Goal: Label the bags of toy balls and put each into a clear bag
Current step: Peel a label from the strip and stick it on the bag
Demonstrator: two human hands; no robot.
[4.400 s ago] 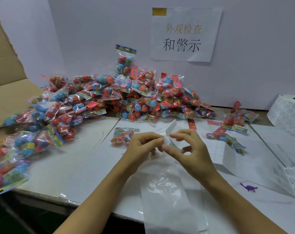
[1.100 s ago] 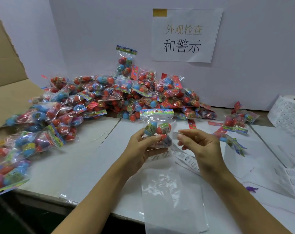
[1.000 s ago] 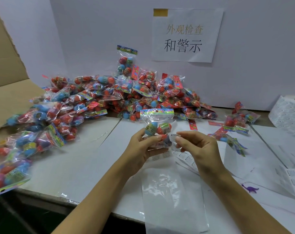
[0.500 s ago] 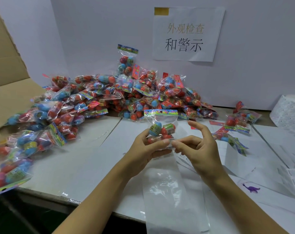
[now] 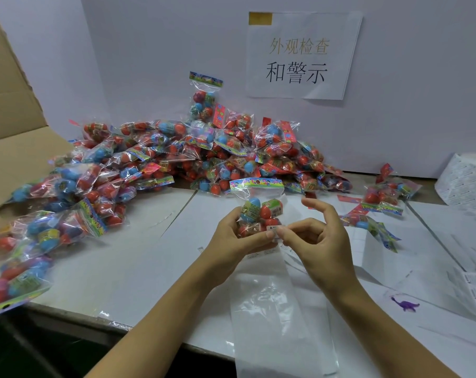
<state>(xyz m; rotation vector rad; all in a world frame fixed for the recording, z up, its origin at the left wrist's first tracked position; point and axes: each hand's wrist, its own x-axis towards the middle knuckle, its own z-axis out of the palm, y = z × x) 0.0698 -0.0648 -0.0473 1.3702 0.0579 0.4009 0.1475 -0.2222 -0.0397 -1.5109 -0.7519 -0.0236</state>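
A paper sign [image 5: 303, 54] on the wall reads "外观检查 和警示". Above the bench [image 5: 155, 257], the left hand [image 5: 232, 241] grips a bag of toy balls [image 5: 258, 211] upright, while the right hand [image 5: 317, 241] pinches a small white label [image 5: 272, 230] against its lower front; the label's print is unreadable.

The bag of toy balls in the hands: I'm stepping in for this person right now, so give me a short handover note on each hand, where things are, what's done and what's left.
Left hand: grips one bag of toy balls upright above the table.
Right hand: thumb and forefinger press a small white label onto the lower front of that bag.
Clear bag: lies flat on the table under the hands, nearest you, empty.
Pile of bags: heaped at the back and left. Label roll: far right.
Done: label going on this bag.
Left: slide this bag into the clear bag, then work through the pile.
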